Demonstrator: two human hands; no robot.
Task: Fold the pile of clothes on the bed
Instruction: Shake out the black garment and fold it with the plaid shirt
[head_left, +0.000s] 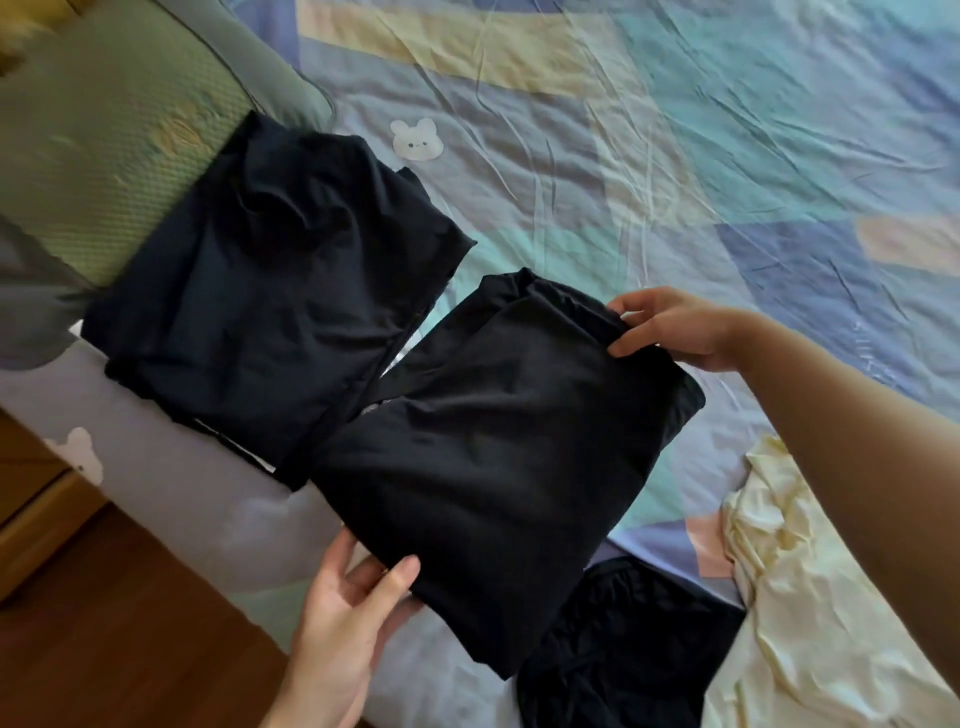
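Observation:
A folded black garment (498, 457) lies in the middle of the view on the bed. My left hand (353, 603) grips its near corner, thumb on top and fingers underneath. My right hand (670, 327) pinches its far right corner. To its left sits a second folded black garment (275, 291), resting against a green pillow. An unfolded black piece (623, 649) lies crumpled at the bottom, partly under the one I hold. A pale yellow garment (800, 613) lies rumpled at the lower right.
The bed sheet (675, 156) is patterned in blue, teal and yellow patches with white bear prints. A green pillow (104, 140) sits at the upper left. The bed edge runs along the lower left, with wooden floor (130, 639) and a wooden cabinet (31, 499) beyond it.

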